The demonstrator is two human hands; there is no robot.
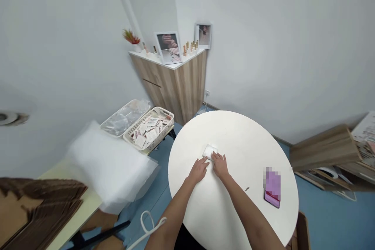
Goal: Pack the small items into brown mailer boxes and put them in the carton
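Mid-frame, on a round white tabletop, the left hand and right hand sit close together, just below a small white packet, and the fingertips of both touch its near edge. Each grip lies low and flat, fingers loosely together; whether either one pinches the packet, I cannot tell. Toward the right of the tabletop lies a phone in a pink case, partly blurred. Beyond its edge, left of center, a plastic basket of paper sachets sits beside a clear plastic tray — lower left, a white foam sheet and flattened cardboard lie on a pale bench.
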